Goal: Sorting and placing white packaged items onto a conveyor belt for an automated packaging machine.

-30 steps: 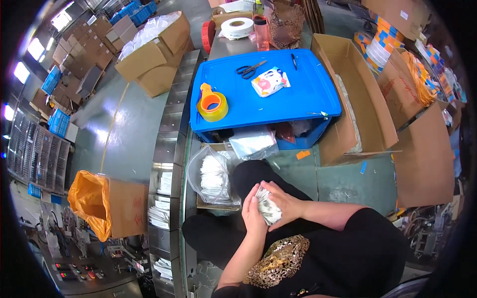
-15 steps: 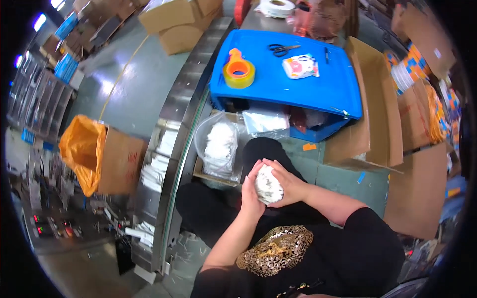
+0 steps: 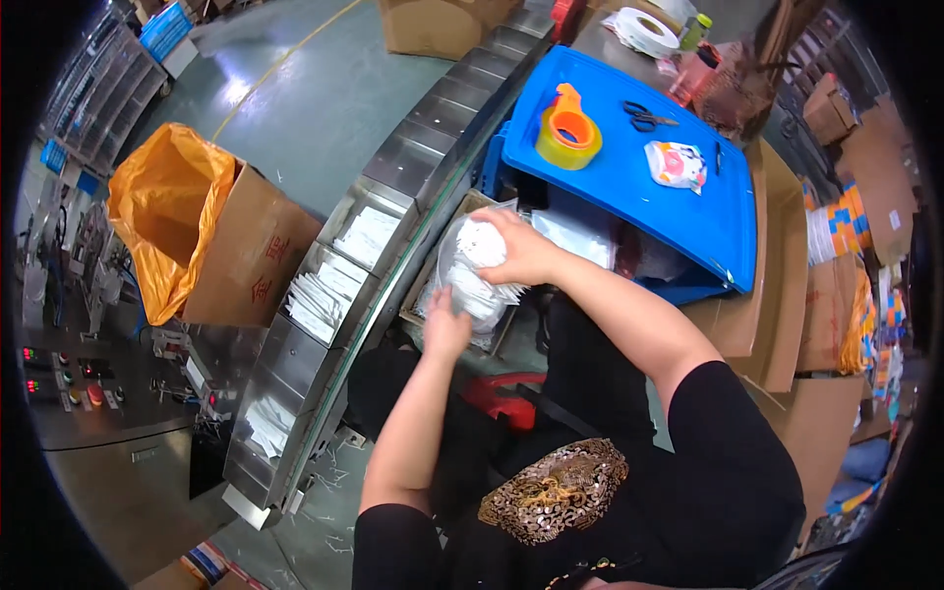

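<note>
A bundle of slim white packets [image 3: 480,244] is gripped in my right hand [image 3: 518,249], its ends bunched into a round face. It is at the mouth of a see-through plastic bag [image 3: 453,258], which stands in a shallow cardboard box [image 3: 417,292] and has more white packets [image 3: 474,297] inside. On the near side of the bag, my left hand [image 3: 445,327] has its fingers bent against the plastic and appears to pinch the edge. Part of the box is hidden behind my hands.
Left of the box runs a metal conveyor [image 3: 403,147] with white packets [image 3: 324,298] in its compartments. A blue lidded bin [image 3: 610,118] carries a tape dispenser [image 3: 568,136], scissors [image 3: 649,117] and a small printed pouch [image 3: 677,165]. An orange-lined carton [image 3: 258,261] stands far left; an open carton [image 3: 777,256] is right.
Both hands have moved forward and left from my lap to the bag. The bundle, held between both palms before, is now in my right hand alone. The view has shifted left.
</note>
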`<control>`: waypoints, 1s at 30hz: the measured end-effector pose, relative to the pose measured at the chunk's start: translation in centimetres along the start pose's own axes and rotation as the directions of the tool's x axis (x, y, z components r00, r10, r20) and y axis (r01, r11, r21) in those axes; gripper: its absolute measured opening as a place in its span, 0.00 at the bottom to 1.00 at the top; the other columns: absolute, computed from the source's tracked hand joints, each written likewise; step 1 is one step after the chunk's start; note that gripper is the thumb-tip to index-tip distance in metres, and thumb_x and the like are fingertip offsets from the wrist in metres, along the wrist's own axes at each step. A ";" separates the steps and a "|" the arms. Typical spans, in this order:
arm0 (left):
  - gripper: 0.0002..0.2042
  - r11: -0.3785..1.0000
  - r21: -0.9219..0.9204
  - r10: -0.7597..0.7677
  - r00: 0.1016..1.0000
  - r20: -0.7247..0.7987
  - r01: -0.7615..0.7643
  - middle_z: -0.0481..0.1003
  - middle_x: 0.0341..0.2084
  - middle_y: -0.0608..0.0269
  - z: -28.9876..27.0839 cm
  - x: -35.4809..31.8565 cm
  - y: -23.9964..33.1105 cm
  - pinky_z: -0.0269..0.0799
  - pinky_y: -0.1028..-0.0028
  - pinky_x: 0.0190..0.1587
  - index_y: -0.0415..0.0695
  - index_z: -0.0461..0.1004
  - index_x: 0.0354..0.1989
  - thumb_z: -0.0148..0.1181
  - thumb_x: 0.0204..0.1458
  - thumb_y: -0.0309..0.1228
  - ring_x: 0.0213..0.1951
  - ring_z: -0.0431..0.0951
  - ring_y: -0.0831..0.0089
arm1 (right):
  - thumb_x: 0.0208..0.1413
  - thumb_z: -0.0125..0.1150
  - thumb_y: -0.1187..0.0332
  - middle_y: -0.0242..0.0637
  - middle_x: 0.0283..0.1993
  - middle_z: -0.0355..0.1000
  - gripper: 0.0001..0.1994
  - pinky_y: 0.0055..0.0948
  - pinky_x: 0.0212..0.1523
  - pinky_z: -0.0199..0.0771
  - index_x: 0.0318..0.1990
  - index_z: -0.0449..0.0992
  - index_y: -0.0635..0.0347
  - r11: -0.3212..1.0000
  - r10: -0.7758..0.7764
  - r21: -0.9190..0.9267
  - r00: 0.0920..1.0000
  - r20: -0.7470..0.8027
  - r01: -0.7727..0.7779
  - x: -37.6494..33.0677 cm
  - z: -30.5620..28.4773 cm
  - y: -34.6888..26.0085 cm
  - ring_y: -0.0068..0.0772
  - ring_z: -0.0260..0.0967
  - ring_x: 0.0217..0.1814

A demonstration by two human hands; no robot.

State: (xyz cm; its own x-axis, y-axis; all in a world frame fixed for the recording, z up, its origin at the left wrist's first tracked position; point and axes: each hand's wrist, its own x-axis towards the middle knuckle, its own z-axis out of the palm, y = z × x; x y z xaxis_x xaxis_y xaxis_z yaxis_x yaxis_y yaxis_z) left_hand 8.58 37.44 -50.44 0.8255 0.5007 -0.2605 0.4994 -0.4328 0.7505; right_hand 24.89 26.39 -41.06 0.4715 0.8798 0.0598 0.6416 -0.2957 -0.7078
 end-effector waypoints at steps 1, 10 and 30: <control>0.32 0.999 0.001 0.036 0.999 -0.024 -0.036 0.57 0.55 0.40 0.1 0.1 0.6 0.54 0.63 0.59 0.34 0.52 0.59 0.50 0.41 0.26 0.58 0.57 0.49 | 0.32 0.67 0.61 0.51 0.56 0.56 0.42 0.36 0.59 0.55 0.59 0.53 0.59 1.000 0.001 -0.003 1.000 0.016 -0.001 1.2 1.7 1.1 0.48 0.54 0.60; 0.35 0.980 -0.176 0.076 0.991 -0.106 -0.094 0.51 0.58 0.38 0.2 1.2 0.9 0.55 0.63 0.58 0.32 0.45 0.60 0.47 0.39 0.24 0.59 0.55 0.49 | 0.32 0.65 0.54 0.57 0.61 0.48 0.42 0.53 0.50 0.62 0.60 0.54 0.42 0.793 0.325 -0.565 0.943 0.075 -0.228 3.6 13.6 5.6 0.64 0.59 0.51; 0.27 0.930 -0.365 -0.006 0.997 0.081 0.035 0.59 0.52 0.44 -0.6 2.4 1.1 0.64 0.57 0.47 0.43 0.58 0.55 0.56 0.45 0.38 0.49 0.66 0.47 | 0.43 0.61 0.55 0.60 0.50 0.64 0.45 0.37 0.50 0.65 0.64 0.40 0.60 0.919 0.379 -0.318 0.751 0.541 -0.235 23.1 18.8 -2.5 0.51 0.64 0.53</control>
State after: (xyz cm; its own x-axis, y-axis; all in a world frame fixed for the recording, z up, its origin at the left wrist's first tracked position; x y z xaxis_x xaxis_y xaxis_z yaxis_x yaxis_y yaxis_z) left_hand 10.96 38.66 -49.86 0.8411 0.4406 -0.3136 0.3980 -0.1117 0.9106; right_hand 22.85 54.45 -51.16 0.2696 0.7498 -0.6043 0.6709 -0.5964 -0.4407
